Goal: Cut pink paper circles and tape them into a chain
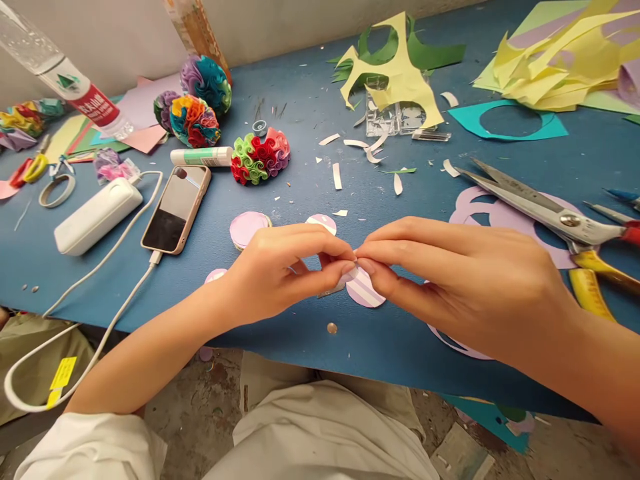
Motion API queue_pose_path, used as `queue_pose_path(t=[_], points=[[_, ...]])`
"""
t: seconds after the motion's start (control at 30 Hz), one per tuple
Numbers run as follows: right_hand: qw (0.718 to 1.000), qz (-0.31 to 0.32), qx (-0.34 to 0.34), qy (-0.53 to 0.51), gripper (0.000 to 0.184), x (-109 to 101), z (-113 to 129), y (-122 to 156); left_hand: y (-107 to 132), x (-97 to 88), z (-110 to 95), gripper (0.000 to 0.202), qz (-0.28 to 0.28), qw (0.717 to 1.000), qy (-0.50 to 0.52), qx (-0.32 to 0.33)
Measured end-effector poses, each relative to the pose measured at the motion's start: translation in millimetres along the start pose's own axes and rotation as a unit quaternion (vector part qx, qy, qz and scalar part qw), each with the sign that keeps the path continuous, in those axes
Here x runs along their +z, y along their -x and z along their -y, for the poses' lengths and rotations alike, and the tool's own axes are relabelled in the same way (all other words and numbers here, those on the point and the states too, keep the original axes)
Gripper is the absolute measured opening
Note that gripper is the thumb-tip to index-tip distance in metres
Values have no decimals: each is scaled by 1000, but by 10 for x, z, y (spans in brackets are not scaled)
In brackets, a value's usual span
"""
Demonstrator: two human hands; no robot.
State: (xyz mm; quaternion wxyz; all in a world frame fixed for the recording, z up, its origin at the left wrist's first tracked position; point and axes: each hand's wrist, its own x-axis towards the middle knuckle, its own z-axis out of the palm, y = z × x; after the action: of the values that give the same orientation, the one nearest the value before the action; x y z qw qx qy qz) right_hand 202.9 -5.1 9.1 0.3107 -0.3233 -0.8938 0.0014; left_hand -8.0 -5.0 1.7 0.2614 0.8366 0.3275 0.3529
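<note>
My left hand [285, 267] and my right hand [460, 273] meet fingertip to fingertip over the table, each in a pinch. Between them is something small and pale, mostly hidden by the fingers. Just below the fingertips lies a lilac paper circle with white strips [367, 290]. Behind the left hand are a stack of lilac paper circles [249, 230] and another striped circle [323, 222], partly covered. One more lilac circle [216, 275] peeks out beside the left wrist. A small round metallic disc [332, 328] rests nearer the table edge.
Large scissors [545, 207] and lilac paper offcuts [465, 203] lie right. White scraps [337, 177] and yellow offcuts [400, 73] are further back. Left are a phone [176, 210] on a white cable, a power bank [99, 217], a glue stick [201, 157] and curled-paper flower balls [195, 120].
</note>
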Motion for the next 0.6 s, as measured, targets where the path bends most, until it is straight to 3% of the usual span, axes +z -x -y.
queue_pose_path(t=[0.6], points=[[994, -15, 21, -107, 14, -8, 16, -31, -20, -11, -29, 7, -10, 999, 34, 15]])
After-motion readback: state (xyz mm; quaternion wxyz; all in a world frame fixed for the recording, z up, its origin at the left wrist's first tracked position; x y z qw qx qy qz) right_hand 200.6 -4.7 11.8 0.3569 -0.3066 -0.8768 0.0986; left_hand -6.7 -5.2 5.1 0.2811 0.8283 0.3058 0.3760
